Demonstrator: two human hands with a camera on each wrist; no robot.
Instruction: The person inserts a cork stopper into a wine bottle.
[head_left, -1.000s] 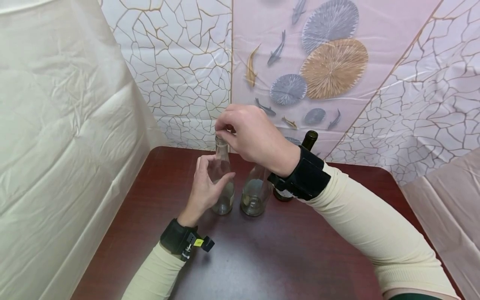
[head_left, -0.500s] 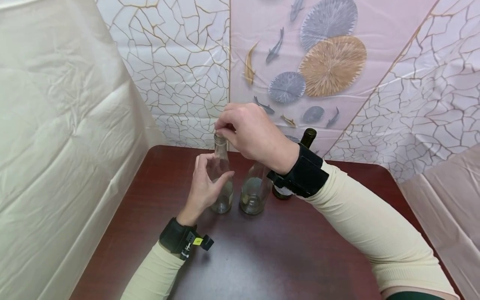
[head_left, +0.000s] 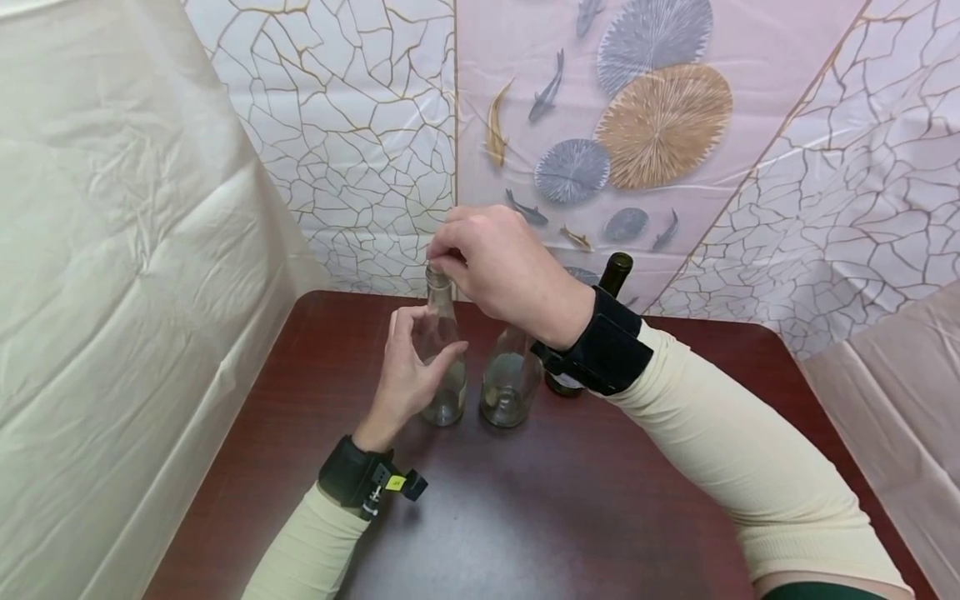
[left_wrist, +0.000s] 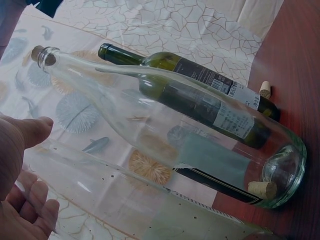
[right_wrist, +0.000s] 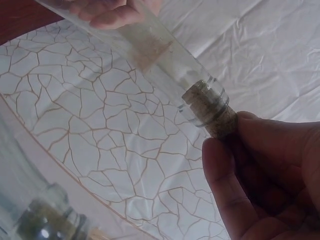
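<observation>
My left hand [head_left: 408, 371] curls round a clear glass bottle [head_left: 444, 400], which stands upright at the left of a row of bottles. At this bottle's mouth, my right hand [head_left: 506, 271] pinches a cork [right_wrist: 210, 107] between thumb and fingers. Part of the cork sits inside the neck, as the right wrist view shows; its outer end is between the fingertips. In the left wrist view, the thumb and fingers [left_wrist: 35, 200] of my left hand lie about the bottle, partly seen through the glass.
A second clear bottle [head_left: 504, 408] stands to the right, with a cork [left_wrist: 37, 52] in its mouth. Beyond it is a dark green wine bottle [head_left: 617, 271], partly behind my right wrist. Loose corks show near the bases, one cork [left_wrist: 265, 89] by the green bottle. Patterned cloth [head_left: 360, 150] hangs behind the table [head_left: 600, 500].
</observation>
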